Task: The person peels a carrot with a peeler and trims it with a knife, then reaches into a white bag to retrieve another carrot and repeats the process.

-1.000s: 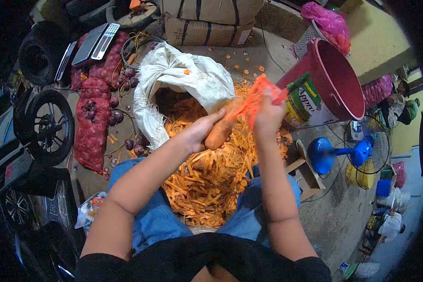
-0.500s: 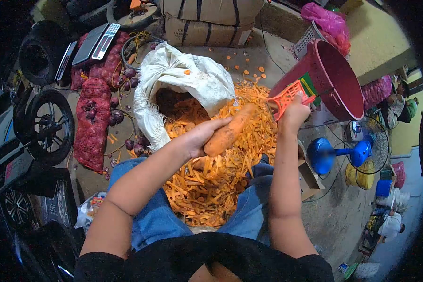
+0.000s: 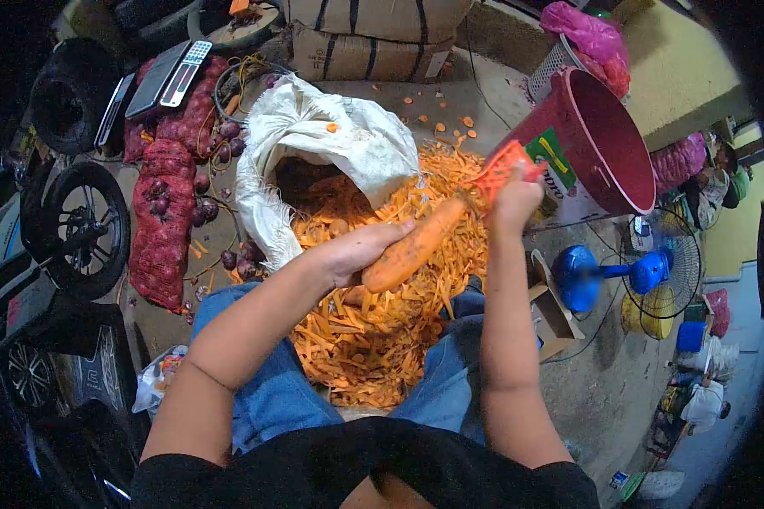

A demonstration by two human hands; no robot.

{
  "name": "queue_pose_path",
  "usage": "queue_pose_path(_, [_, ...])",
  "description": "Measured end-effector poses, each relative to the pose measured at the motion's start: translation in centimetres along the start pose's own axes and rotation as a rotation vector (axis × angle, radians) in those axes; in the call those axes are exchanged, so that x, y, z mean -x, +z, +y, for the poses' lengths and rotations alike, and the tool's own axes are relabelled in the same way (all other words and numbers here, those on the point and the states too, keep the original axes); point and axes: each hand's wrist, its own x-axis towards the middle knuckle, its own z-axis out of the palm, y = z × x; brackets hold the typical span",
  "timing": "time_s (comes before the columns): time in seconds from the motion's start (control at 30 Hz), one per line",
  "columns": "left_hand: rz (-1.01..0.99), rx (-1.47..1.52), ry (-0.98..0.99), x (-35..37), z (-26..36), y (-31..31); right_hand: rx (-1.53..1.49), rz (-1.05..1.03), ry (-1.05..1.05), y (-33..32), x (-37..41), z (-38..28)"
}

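My left hand [image 3: 356, 252] is closed around the thick lower end of a large carrot [image 3: 418, 246], which slants up and to the right. Dark patches show along the carrot's skin. Gripped in my right hand [image 3: 518, 202] is a red-orange plastic peeler [image 3: 502, 166], close to the carrot's far end. Beneath both hands lies a big heap of orange carrot peelings [image 3: 365, 356], between my knees. A white woven sack [image 3: 323, 127] gapes open just beyond my left hand, with carrots in its shadowed mouth.
A tall dark-red bucket [image 3: 581, 136] stands tilted in view, beyond my right hand. Red net bags of onions [image 3: 157, 237] lie at left, beneath a scale [image 3: 174, 72]. A blue fan [image 3: 579, 276] and an open cardboard box [image 3: 556, 322] are at right. Strapped bales [image 3: 373, 51] sit behind.
My right hand and the peeler have shifted slightly left and nearer to me. The carrot's lower end has moved a little left and down, still in my left hand.
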Motion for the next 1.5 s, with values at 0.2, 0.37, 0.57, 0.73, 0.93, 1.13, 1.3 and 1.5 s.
queue_pose_path(0.2, [-0.028, 0.14, -0.048, -1.3, 0.2, -1.4, -0.359, -0.264, -0.079, 0.3, 2.5, -1.1])
queue_pose_path(0.37, [0.178, 0.199, 0.13, -2.0, 0.1, -0.8, -0.079, -0.505, -0.469, 1.0, 9.2, -3.0])
queue_pose_path(0.57, [0.037, -0.013, -0.055, 0.0, 0.4, 0.7, -0.01, -0.087, -0.34, 0.4, 1.1, -0.1])
queue_pose_path(0.73, [-0.006, 0.097, -0.01, -1.8, -1.0, -1.0, -0.146, 0.035, 0.15, -0.9, -0.6, -0.4])
queue_pose_path(0.93, [-0.018, 0.239, 0.11, -2.4, 0.3, -2.2, -0.147, -0.47, -0.328, 1.0, 9.1, -3.4])
queue_pose_path(1.13, [0.024, 0.085, 0.111, -2.7, -0.6, -1.6, 0.083, -0.248, -0.401, 1.3, 5.7, -1.7])
queue_pose_path(1.3, [-0.092, -0.005, 0.026, -0.9, -0.9, -0.3, 0.07, 0.136, -0.07, 0.2, -1.0, 1.4])
queue_pose_path(1.5, [-0.099, 0.204, 0.048, -3.1, -0.7, -2.9, -0.169, -0.297, -0.199, 1.1, 6.6, -2.5])
